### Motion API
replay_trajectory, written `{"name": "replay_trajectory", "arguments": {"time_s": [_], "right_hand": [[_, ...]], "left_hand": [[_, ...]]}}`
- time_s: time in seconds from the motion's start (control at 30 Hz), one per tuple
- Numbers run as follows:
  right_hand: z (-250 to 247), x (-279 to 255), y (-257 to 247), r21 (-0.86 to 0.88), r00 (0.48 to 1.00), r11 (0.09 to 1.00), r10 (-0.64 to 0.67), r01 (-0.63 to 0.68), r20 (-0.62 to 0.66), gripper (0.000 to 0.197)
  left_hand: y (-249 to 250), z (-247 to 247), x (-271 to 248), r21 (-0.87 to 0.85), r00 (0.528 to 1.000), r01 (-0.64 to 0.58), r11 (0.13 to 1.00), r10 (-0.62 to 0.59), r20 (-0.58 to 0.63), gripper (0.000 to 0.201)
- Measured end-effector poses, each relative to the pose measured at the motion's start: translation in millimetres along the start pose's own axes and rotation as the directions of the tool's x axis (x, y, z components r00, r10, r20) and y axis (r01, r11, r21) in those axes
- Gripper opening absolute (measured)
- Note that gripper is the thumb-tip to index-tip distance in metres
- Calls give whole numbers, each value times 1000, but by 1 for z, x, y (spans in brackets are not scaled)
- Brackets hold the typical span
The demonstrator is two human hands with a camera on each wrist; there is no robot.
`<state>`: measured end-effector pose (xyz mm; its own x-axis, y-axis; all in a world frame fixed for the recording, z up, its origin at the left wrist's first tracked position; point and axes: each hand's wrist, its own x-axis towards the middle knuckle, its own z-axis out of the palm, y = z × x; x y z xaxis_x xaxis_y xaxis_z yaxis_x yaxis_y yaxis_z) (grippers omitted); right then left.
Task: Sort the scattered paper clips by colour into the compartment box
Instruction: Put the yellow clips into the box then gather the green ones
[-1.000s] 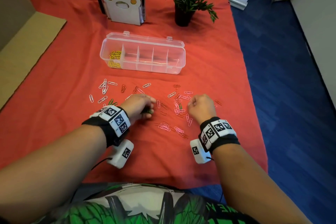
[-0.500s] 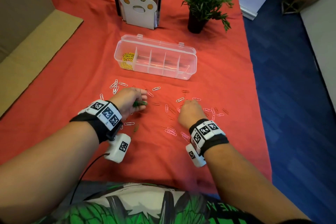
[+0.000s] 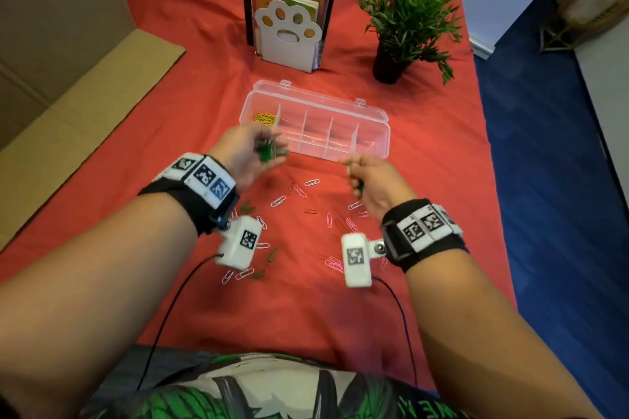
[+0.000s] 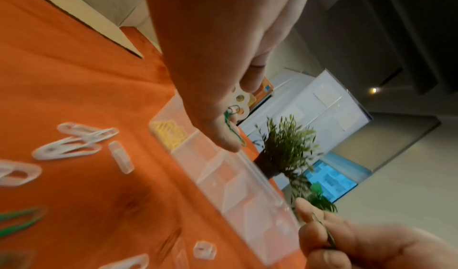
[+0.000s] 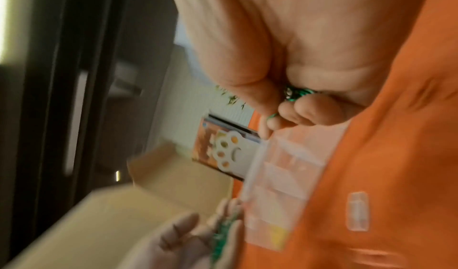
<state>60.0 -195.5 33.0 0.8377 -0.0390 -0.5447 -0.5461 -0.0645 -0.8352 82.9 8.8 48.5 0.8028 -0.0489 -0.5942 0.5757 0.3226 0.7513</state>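
Hands raised over a bench draped in a red cloth (image 3: 425, 180). The left hand (image 3: 243, 155) hovers at the near left end of a clear compartment box (image 3: 384, 127), its fingers curled around a small bunch of green paper clips (image 3: 267, 151). The right hand (image 3: 376, 180) hovers near the box's near right end, clenched around more green clips (image 5: 296, 95); one pokes out between its fingers. Yellow paper clips (image 3: 263, 118) fill the box's leftmost compartment; the other compartments look bare. White, pink, red and green clips (image 3: 299, 192) lie scattered on the cloth between and beneath the wrists, on the near side of the box. Farther off stand a white paw-shaped bookend (image 3: 287, 34) holding books and, to its right, a potted plant (image 3: 408, 13). Flattened cardboard (image 3: 85, 105) lies along the left edge.
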Motion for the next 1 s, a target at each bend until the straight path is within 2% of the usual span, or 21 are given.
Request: {"name": "replay_trajectory", "arguments": {"time_s": [0.1, 0.2, 0.37, 0.47, 0.53, 0.63, 0.7, 0.8, 0.9, 1.0], "right_hand": [[5, 6, -23, 370, 994, 924, 71, -97, 83, 30], [15, 14, -36, 452, 982, 875, 126, -176, 138, 26], [32, 22, -44, 240, 987, 961, 110, -136, 119, 24], [48, 28, -52, 97, 997, 995, 18, -25, 75, 31], [61, 36, -59, 23, 998, 998, -63, 62, 31, 36], [86, 57, -65, -78, 987, 984, -159, 158, -6, 34], [100, 71, -66, -265, 981, 945, -192, 193, 28, 33], [107, 79, -62, -493, 982, 851, -180, 181, 49, 49], [98, 69, -57, -471, 964, 849, -266, 238, 9, 55], [86, 45, -46, -429, 921, 830, -389, 358, 16, 43]], "left_hand": [[31, 9, 12, -17, 999, -42, 999, 42, 33, 16], [46, 20, 21, 7, 998, -58, 998, 58, -3, 10], [42, 17, 36, 140, 991, -83, 987, 96, -89, 10], [31, 0, 39, 323, 971, -147, 935, 199, -133, 20], [20, -8, 39, 349, 959, -193, 917, 251, -128, 33], [9, -15, 33, 365, 953, -226, 903, 282, -107, 40], [7, -21, 29, 340, 946, -245, 908, 300, -120, 38], [6, -34, 21, 349, 929, -274, 896, 340, -146, 35], [-3, -55, 11, 375, 911, -282, 883, 369, -183, 34], [-23, -84, 1, 524, 896, -247, 815, 398, -196, 33]]}}
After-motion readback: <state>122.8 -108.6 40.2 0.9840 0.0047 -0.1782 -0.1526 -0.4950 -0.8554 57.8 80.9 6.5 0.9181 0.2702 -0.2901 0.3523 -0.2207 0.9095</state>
